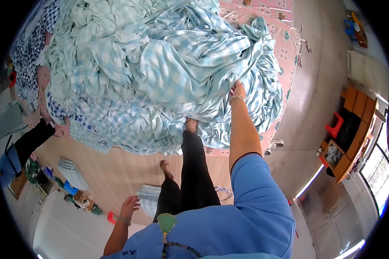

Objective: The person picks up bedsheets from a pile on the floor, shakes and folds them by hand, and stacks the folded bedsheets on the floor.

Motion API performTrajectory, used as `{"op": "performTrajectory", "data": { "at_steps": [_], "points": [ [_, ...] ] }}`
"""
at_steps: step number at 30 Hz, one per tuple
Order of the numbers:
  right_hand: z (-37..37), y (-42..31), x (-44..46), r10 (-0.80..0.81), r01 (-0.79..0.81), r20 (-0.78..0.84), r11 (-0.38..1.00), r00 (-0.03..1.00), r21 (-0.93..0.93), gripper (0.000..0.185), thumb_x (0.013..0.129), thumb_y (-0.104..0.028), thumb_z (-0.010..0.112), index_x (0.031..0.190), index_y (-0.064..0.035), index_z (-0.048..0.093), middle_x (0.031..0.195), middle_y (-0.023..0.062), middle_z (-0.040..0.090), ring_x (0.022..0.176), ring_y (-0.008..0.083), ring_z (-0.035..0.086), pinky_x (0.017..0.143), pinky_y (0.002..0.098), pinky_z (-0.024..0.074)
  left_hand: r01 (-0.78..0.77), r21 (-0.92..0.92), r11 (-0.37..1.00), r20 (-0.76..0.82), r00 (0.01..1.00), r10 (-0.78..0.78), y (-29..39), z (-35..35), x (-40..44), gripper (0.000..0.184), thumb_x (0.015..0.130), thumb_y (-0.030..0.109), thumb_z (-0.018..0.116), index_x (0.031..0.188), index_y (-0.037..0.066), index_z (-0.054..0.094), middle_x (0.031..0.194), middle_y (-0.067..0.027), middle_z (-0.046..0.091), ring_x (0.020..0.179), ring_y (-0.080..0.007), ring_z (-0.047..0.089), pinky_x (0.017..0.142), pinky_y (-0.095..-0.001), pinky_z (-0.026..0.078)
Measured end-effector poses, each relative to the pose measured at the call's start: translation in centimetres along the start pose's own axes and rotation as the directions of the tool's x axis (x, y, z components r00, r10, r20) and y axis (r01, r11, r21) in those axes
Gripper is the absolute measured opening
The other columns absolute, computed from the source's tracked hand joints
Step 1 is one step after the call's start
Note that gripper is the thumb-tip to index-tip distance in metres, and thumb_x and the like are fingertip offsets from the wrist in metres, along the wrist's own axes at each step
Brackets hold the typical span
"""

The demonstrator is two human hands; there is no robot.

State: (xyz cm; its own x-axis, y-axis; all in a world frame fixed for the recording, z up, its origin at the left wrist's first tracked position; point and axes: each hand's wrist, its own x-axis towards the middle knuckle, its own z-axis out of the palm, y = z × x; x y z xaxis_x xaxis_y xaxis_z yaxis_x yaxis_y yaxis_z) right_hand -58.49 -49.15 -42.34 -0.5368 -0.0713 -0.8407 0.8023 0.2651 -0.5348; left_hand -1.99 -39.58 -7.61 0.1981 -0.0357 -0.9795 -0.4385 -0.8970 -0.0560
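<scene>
To your right, the wide heap of soft, pale blue-and-white checked cloth (168, 73) stops short of the edge of the pink floral sheet (289, 56), with grey concrete floor (317, 82) open beyond; below its near edge you have pale wood-toned floor (112, 172), though another person's black-trousered leg (35, 137) stands at the far left. The cloth touches your right hand (238, 90) near the heap's right side; those fingers are partly hidden, so I can't tell whether they pinch a fold. Your left hand (129, 208) hangs well apart from the heap, fingers loosely spread. The visible heap lies longest left to right, its broad folds slanting toward your right hand.
</scene>
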Motion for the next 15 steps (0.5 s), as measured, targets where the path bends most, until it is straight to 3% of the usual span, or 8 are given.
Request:
{"op": "performTrajectory", "data": {
  "at_steps": [4, 6, 8, 9, 10, 12, 14, 15],
  "points": [
    [1.3, -3.7, -5.4, -0.233, 0.096, 0.227, 0.867, 0.946, 0.489, 0.017, 0.084, -0.023, 0.045, 0.091, -0.0079, 0.050, 0.088, 0.0040, 0.056, 0.079, 0.0164, 0.053, 0.072, 0.0341, 0.0413, -0.065, 0.001, 0.998, 0.009, 0.998, 0.065, 1.8, 1.4, -1.9, 0.029, 0.086, 0.027, 0.044, 0.105, 0.007, 0.050, 0.093, -0.0052, 0.056, 0.076, -0.0130, 0.055, 0.065, -0.0248, 0.043],
    [2.5, -7.6, -14.1, -0.169, -0.151, 0.474, 0.811, 0.864, 0.565, 0.024, 0.085, -0.021, 0.043, 0.101, -0.0046, 0.049, 0.099, 0.0059, 0.055, 0.089, 0.0198, 0.053, 0.081, 0.0349, 0.0402, -0.157, 0.025, 0.987, 0.027, 0.987, 0.157, 2.8, 2.0, -3.1, 0.028, 0.086, 0.027, 0.043, 0.104, 0.007, 0.051, 0.092, -0.0045, 0.056, 0.075, -0.0118, 0.054, 0.064, -0.0241, 0.043],
    [2.5, -8.7, -21.8, -0.182, -0.088, 0.668, 0.933, 0.721, 0.349, 0.027, 0.085, -0.018, 0.045, 0.106, -0.0019, 0.048, 0.099, 0.0063, 0.055, 0.092, 0.0156, 0.051, 0.080, 0.0299, 0.0403, -0.314, 0.099, 0.944, 0.060, 0.949, 0.309, 4.3, 2.1, -4.1, 0.026, 0.086, 0.024, 0.044, 0.103, 0.006, 0.052, 0.091, -0.0040, 0.056, 0.075, -0.0115, 0.054, 0.066, -0.0240, 0.043],
    [2.7, -9.4, -27.8, -0.184, 0.151, 0.681, 0.983, 0.709, 0.109, 0.026, 0.085, -0.018, 0.045, 0.105, -0.0019, 0.049, 0.099, 0.0056, 0.055, 0.092, 0.0141, 0.051, 0.080, 0.0285, 0.0402, -0.414, 0.149, 0.898, 0.089, 0.910, 0.405, 5.1, 2.1, -4.5, 0.025, 0.085, 0.021, 0.046, 0.104, 0.005, 0.051, 0.092, -0.0043, 0.057, 0.076, -0.0122, 0.055, 0.067, -0.0243, 0.044],
    [2.4, -9.3, -33.8, -0.183, 0.379, 0.692, 0.915, 0.698, -0.140, 0.025, 0.085, -0.018, 0.045, 0.103, -0.0019, 0.050, 0.099, 0.0050, 0.054, 0.091, 0.0125, 0.051, 0.079, 0.0270, 0.0401, -0.614, 0.232, 0.755, 0.088, 0.786, 0.612, 6.1, 2.4, -5.6, 0.028, 0.084, 0.018, 0.047, 0.108, 0.003, 0.048, 0.098, -0.0065, 0.055, 0.084, -0.0138, 0.053, 0.071, -0.0244, 0.043],
    [0.1, -7.0, -42.7, 0.031, 0.451, 0.882, 0.851, 0.470, -0.270, 0.019, 0.086, -0.021, 0.045, 0.089, -0.0033, 0.053, 0.086, -0.0008, 0.053, 0.080, 0.0100, 0.048, 0.074, 0.0254, 0.0401, -0.853, 0.277, 0.442, 0.095, 0.482, 0.871, 9.9, 4.3, -10.9, 0.039, 0.080, 0.008, 0.050, 0.117, 0.002, 0.040, 0.114, -0.0113, 0.047, 0.104, -0.0193, 0.046, 0.084, -0.0270, 0.038],
    [-2.3, -4.5, -50.7, 0.265, 0.587, 0.964, 0.783, -0.016, -0.205, 0.019, 0.086, -0.021, 0.044, 0.080, -0.0040, 0.049, 0.074, -0.0001, 0.049, 0.070, 0.0108, 0.044, 0.067, 0.0250, 0.0388, -0.921, 0.356, 0.157, 0.153, 0.224, 0.963, 11.4, 4.4, -16.2, 0.049, 0.073, 0.006, 0.054, 0.119, 0.005, 0.038, 0.120, -0.0136, 0.041, 0.110, -0.0261, 0.041, 0.092, -0.0327, 0.031],
    [-3.9, -3.6, -54.4, 0.330, 0.667, 0.939, 0.722, -0.102, -0.181, 0.019, 0.086, -0.021, 0.043, 0.079, -0.0038, 0.048, 0.071, 0.0022, 0.047, 0.066, 0.0123, 0.043, 0.064, 0.0257, 0.0383, -0.912, 0.410, -0.020, 0.172, 0.056, 0.984, 11.3, 4.5, -18.7, 0.051, 0.070, 0.006, 0.056, 0.118, 0.006, 0.040, 0.120, -0.0145, 0.041, 0.110, -0.0290, 0.040, 0.094, -0.0352, 0.028]
  ]
}}
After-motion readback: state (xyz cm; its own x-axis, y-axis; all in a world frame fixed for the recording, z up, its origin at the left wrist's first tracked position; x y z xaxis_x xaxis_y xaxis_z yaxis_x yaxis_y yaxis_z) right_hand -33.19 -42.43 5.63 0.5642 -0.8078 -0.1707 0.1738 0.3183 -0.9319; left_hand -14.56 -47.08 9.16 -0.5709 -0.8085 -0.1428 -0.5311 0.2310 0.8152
